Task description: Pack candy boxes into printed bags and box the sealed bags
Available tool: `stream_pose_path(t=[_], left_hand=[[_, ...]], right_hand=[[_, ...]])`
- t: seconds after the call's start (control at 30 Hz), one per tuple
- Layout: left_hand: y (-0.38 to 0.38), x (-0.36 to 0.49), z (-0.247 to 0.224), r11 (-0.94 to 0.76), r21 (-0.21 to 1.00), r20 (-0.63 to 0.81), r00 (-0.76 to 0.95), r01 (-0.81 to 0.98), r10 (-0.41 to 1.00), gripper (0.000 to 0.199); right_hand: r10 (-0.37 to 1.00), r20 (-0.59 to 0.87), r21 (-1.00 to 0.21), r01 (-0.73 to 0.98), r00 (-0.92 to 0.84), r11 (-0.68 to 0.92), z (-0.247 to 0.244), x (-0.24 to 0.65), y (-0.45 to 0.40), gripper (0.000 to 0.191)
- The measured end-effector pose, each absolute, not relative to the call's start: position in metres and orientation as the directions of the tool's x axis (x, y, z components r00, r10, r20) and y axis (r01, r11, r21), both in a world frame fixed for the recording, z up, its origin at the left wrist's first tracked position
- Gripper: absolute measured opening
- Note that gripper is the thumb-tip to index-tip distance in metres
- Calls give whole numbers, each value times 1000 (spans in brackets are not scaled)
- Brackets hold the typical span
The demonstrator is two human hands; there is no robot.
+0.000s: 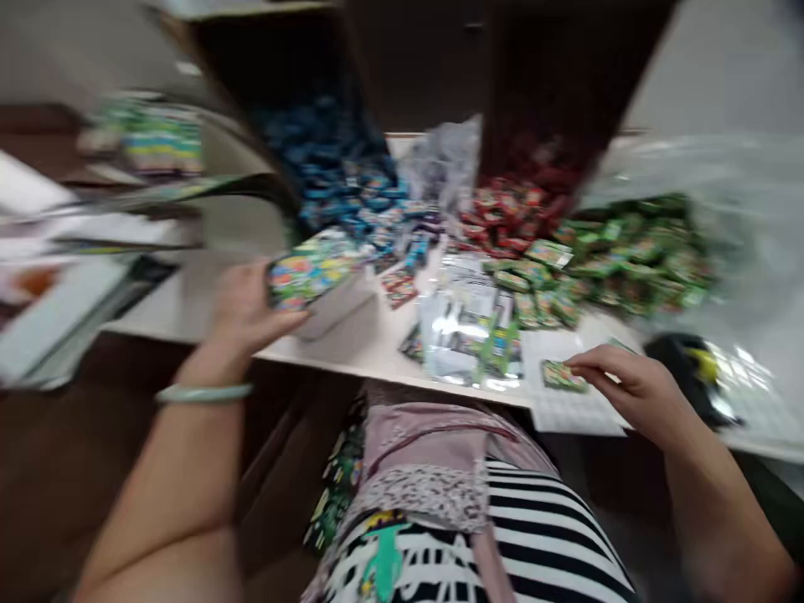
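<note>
My left hand (248, 306) grips a small printed box (307, 272), colourful with blue, yellow and green, above the table's front edge; a pale flap or side shows beneath it, blurred. At the right, my right hand (628, 385) pinches a small green printed packet (559, 376) between thumb and fingertips, over white paper (574, 416). Between the hands lies a shiny clear plastic bag (449, 335) with printed green pieces in and around it. A small red packet (399, 286) rests near the box.
Behind stand two tilted cartons, spilling blue packets (352, 193) and red packets (502, 213). Green packets (641, 251) heap on clear plastic at the right. A black tape dispenser (682, 373) sits by my right hand. Stacked printed cartons (163, 138) are at far left.
</note>
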State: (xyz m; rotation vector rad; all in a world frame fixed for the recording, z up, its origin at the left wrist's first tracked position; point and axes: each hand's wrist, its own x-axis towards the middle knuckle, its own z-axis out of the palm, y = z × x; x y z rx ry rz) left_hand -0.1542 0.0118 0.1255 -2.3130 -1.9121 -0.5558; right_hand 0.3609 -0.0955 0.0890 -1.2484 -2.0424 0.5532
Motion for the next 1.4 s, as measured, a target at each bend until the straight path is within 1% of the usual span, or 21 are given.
stream_pose_path(t=[0.07,0.1,0.17,0.2,0.27,0.33,0.4,0.5,0.6,0.67,0.77,0.83,0.93,1.0,1.07,1.17,1.27,1.33,1.4], left_hand=[[-4,-181,125,-114,77,366,78,990,927,85],[-7,-187,122,-118,68,364,86,991,927,88],[-8,-189,112,-87,62,392,56,994,918,82],[-8,-187,108,-83,65,405,50,994,913,79],[-11,-181,103,-102,70,435,62,992,899,74],[-16,-177,100,-125,66,460,81,990,884,70],[-20,-176,99,-141,56,476,97,988,874,66],[-22,-180,98,-163,34,493,126,986,861,61],[-22,-183,97,-186,7,500,158,983,852,61],[-22,-183,98,-193,-11,484,175,981,858,67],[-23,-181,101,-186,-44,433,186,982,882,72],[-23,-179,103,-174,-60,405,183,983,896,72],[-23,-177,104,-156,-53,391,164,986,906,72],[-23,-177,104,-155,-40,383,159,987,910,72],[-23,-178,104,-160,-35,372,161,987,914,72],[-21,-180,104,-164,-30,371,164,986,914,72],[-18,-183,104,-181,-13,394,172,983,903,73],[-16,-184,104,-189,3,411,171,982,896,77],[-16,-184,103,-188,23,429,160,982,889,83]], right_hand=[[730,453,-613,416,-512,672,109,289,-56,16],[656,504,-604,314,-561,732,119,252,-40,17],[570,576,-621,140,-586,771,134,183,-15,18],[566,592,-653,69,-574,754,139,153,-5,19],[606,580,-745,-54,-545,665,142,101,12,25],[672,511,-837,-132,-536,531,136,61,25,39],[738,421,-902,-160,-528,401,125,32,37,54],[815,274,-962,-127,-510,243,106,4,51,66],[854,132,-991,-43,-504,129,95,-10,60,67],[869,88,-995,0,-487,100,93,-13,63,57],[880,61,-993,60,-472,101,95,-14,65,38],[878,43,-988,112,-476,109,99,-14,66,33],[851,-17,-969,217,-524,115,106,-13,72,30],[821,-50,-936,313,-569,160,111,-14,80,28],[782,-36,-877,395,-622,274,113,-16,91,27],[703,1,-748,466,-711,472,110,-17,110,30],[696,-5,-605,556,-718,569,107,-7,120,37],[732,79,-515,601,-676,611,108,4,117,34],[719,238,-420,598,-653,683,111,12,105,32]])
